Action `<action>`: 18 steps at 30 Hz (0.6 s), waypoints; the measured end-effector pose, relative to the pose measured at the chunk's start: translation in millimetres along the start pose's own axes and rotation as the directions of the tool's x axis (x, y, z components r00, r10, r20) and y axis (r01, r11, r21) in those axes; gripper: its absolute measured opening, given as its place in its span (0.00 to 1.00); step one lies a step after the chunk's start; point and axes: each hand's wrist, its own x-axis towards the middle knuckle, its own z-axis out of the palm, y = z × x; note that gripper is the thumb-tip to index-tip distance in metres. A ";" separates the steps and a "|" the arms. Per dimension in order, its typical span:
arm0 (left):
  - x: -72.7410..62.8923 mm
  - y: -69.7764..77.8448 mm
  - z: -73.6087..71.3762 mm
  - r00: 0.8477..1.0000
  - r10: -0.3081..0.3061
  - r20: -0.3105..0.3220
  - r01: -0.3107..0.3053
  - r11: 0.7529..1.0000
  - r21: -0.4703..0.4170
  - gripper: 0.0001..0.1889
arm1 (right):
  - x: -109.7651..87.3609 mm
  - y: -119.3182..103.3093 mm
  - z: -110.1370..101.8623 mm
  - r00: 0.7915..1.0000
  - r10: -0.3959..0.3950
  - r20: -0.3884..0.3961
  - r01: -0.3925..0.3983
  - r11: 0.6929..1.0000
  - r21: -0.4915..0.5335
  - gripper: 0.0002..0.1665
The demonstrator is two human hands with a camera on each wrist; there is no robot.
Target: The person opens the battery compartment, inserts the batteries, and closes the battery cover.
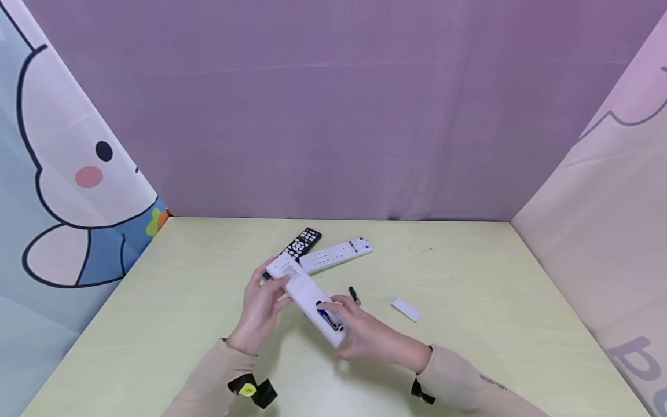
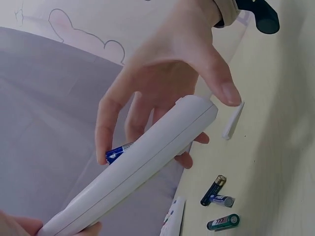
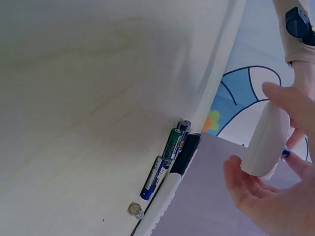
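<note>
My left hand (image 1: 260,307) grips the upper end of a white remote control (image 1: 307,289), held tilted above the table with its back up. Its battery compartment is uncovered, and a blue battery (image 1: 329,318) shows there. In the left wrist view one end of that battery (image 2: 115,153) sticks out past the casing. Around the lower end is my right hand (image 1: 365,330), fingers spread, one fingertip touching the battery. Its thumb stands apart from the casing, and other fingers reach behind the remote. A small white battery cover (image 1: 405,308) lies to the right.
Behind the held remote lie a black remote (image 1: 298,245) and another white remote (image 1: 336,255). Several loose batteries are on the table, among them a black-and-gold one (image 2: 213,190), a green one (image 2: 224,222) and a blue one (image 3: 154,178). Fabric walls (image 1: 333,116) border the table.
</note>
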 end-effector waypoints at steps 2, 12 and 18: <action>-0.1 0.1 0.0 1.000 0.000 -0.001 0.000 1.000 0.006 0.30 | -1.0 0.9 1.4 1.000 -0.019 -0.012 0.019 1.000 -0.013 0.49; -2.7 1.2 -0.4 1.000 -0.002 0.008 0.002 1.000 0.011 0.30 | -3.4 2.8 2.9 0.991 -0.107 -0.086 0.101 0.992 -0.077 0.48; -3.7 2.2 -0.1 1.000 0.000 0.009 -0.001 1.000 0.016 0.29 | -3.4 4.5 4.1 0.978 -0.177 -0.108 0.158 0.974 -0.165 0.48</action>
